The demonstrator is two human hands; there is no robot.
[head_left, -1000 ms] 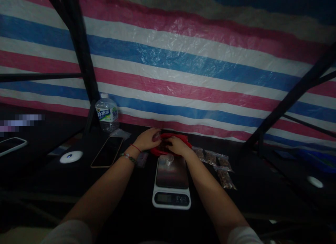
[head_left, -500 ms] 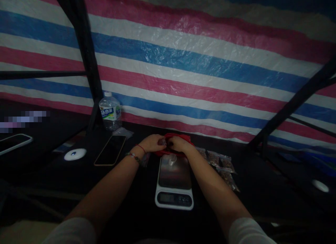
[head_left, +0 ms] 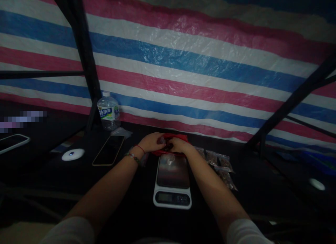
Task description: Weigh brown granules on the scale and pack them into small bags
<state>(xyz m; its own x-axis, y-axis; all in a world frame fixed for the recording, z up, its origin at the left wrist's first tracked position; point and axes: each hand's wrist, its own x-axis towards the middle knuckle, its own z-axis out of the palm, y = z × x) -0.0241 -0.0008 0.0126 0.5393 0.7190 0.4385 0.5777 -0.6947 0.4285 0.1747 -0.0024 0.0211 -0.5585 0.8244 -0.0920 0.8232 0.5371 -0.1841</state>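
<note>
My left hand [head_left: 152, 142] is closed at the left side of a red bag [head_left: 181, 136], its fingers on what looks like a small clear plastic bag [head_left: 161, 140]. My right hand [head_left: 179, 145] reaches into the red bag from the right, fingertips bent down among dark pieces [head_left: 168, 145]. What those fingertips pinch is too small and dim to make out. Just in front of both hands sits a white kitchen scale [head_left: 172, 198] with a dark platform. A small clear round cup [head_left: 170, 158] rests at the platform's far end.
Several filled clear zip bags [head_left: 224, 163] lie right of my right forearm. On the left are a phone [head_left: 109, 150], a white oval device [head_left: 73, 154], a large clear bottle [head_left: 108, 112] and a flat plastic bag [head_left: 122, 132]. A striped tarp [head_left: 183, 62] hangs behind, with black frame bars.
My right hand has shifted slightly left and its fingers have moved closer to my left hand over the dark pieces. The whole view has drifted a little.
</note>
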